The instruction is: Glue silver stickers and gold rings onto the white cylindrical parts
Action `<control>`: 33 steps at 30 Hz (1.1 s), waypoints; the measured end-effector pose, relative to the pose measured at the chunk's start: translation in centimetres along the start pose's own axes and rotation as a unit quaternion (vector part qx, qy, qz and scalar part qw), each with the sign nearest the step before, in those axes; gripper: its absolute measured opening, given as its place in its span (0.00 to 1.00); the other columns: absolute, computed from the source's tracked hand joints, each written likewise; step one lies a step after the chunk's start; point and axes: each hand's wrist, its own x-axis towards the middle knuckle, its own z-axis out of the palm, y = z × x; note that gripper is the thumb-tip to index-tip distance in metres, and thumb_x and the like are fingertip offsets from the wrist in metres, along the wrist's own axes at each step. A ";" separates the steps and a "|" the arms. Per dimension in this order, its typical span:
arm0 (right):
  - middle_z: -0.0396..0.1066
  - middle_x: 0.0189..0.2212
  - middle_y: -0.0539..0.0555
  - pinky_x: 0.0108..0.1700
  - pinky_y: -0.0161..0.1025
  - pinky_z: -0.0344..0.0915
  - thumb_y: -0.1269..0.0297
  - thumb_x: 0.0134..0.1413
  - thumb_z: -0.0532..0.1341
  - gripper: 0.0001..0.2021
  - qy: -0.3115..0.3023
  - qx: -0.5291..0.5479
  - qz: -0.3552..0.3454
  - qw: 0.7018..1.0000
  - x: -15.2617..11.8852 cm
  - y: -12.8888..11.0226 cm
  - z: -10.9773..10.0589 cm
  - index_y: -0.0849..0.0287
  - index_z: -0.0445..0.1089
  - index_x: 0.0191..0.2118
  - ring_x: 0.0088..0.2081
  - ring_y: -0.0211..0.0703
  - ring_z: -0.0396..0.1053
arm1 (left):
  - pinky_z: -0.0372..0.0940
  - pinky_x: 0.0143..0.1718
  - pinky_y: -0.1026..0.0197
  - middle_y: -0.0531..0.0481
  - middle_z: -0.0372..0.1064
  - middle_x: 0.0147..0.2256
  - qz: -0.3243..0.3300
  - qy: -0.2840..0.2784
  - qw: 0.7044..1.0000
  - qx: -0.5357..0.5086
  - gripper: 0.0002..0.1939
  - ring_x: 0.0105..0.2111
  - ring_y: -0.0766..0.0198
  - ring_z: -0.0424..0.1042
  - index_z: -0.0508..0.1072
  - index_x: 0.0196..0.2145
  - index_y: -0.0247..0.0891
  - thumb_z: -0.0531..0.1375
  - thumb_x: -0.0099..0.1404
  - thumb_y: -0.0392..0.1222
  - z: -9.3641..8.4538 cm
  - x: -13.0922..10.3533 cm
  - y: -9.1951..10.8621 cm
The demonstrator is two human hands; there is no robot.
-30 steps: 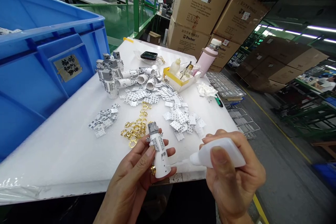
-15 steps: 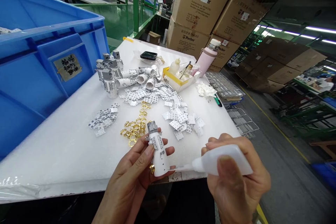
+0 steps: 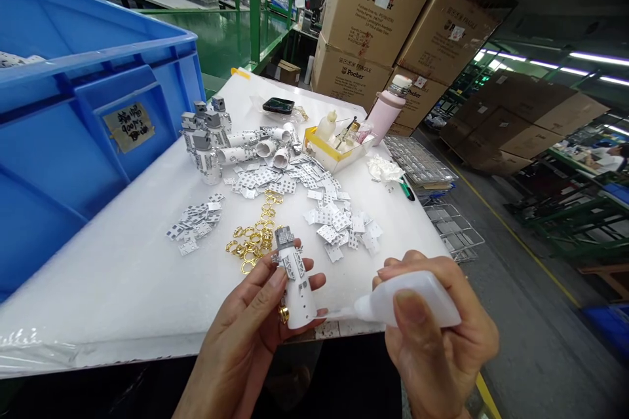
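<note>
My left hand (image 3: 255, 314) is wrapped round a white cylindrical tower part (image 3: 299, 294) with a grey top and grey lattice pieces. A gold ring (image 3: 284, 313) shows at the part's lower left, against my fingers. My right hand (image 3: 437, 327) grips a white squeeze bottle (image 3: 417, 298), its thin nozzle pointing left at the lower edge of the tower part. Just beyond the part lies a pile of gold rings (image 3: 253, 242). Small grey-white plates (image 3: 339, 226) are spread to the right, with another pile of plates (image 3: 194, 226) to the left.
More tower parts (image 3: 206, 144) stand and lie at the back left, near a large blue bin (image 3: 142, 98). Behind the plates are a yellow-edged tray (image 3: 324, 147), a pink bottle (image 3: 386, 114), a phone (image 3: 278, 105) and crumpled tissue (image 3: 384, 170). Cartons (image 3: 373, 6) rise behind the table.
My right hand and the squeeze bottle have shifted slightly left. My left hand still holds the tower part in nearly the same place.
</note>
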 end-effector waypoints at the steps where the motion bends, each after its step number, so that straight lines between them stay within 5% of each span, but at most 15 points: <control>1: 0.66 0.27 0.49 0.29 0.35 0.62 0.65 0.62 0.63 0.03 0.002 0.003 0.003 1.000 0.0 -0.1 0.0 0.58 0.74 0.38 0.31 0.38 0.64 | 0.76 0.36 0.59 0.46 0.78 0.46 0.002 -0.001 1.000 0.004 0.12 0.42 0.54 0.78 0.78 0.45 0.42 0.65 0.64 0.45 0.0 0.0 0.0; 5: 0.66 0.25 0.49 0.29 0.37 0.63 0.58 0.61 0.64 0.09 0.054 0.026 0.039 0.997 0.1 -0.8 0.2 0.57 0.75 0.35 0.30 0.40 0.64 | 0.76 0.35 0.60 0.46 0.77 0.46 0.001 0.009 1.000 0.021 0.21 0.40 0.57 0.76 0.75 0.51 0.44 0.68 0.61 0.46 0.2 -0.3 -0.1; 9: 0.63 0.20 0.48 0.25 0.37 0.59 0.56 0.59 0.64 0.10 0.127 0.057 0.012 0.990 0.6 -1.2 0.5 0.57 0.74 0.31 0.24 0.39 0.60 | 0.77 0.36 0.56 0.47 0.74 0.39 0.013 0.028 0.999 0.009 0.18 0.40 0.57 0.72 0.76 0.50 0.42 0.66 0.62 0.45 0.8 -1.0 0.3; 13: 0.66 0.23 0.49 0.27 0.37 0.62 0.57 0.61 0.64 0.10 0.102 0.012 0.022 0.995 0.7 -0.7 0.5 0.58 0.74 0.33 0.28 0.40 0.63 | 0.78 0.34 0.54 0.45 0.75 0.42 0.006 0.042 0.999 -0.011 0.17 0.43 0.54 0.74 0.75 0.53 0.42 0.62 0.66 0.39 1.0 -1.2 0.8; 19: 0.66 0.27 0.51 0.28 0.38 0.64 0.57 0.62 0.63 0.09 0.076 -0.018 0.021 0.997 0.3 -0.2 0.6 0.57 0.74 0.34 0.30 0.42 0.66 | 0.78 0.37 0.50 0.38 0.78 0.46 -0.001 -0.011 0.999 -0.042 0.17 0.47 0.47 0.75 0.75 0.52 0.39 0.64 0.65 0.40 0.1 -0.6 0.5; 33: 0.64 0.27 0.51 0.23 0.36 0.60 0.62 0.62 0.62 0.06 0.051 -0.018 -0.002 0.999 0.6 0.2 1.1 0.57 0.73 0.35 0.28 0.40 0.62 | 0.78 0.35 0.54 0.40 0.80 0.43 -0.011 -0.005 0.999 -0.053 0.17 0.45 0.48 0.77 0.77 0.51 0.38 0.64 0.64 0.40 0.0 -0.5 0.8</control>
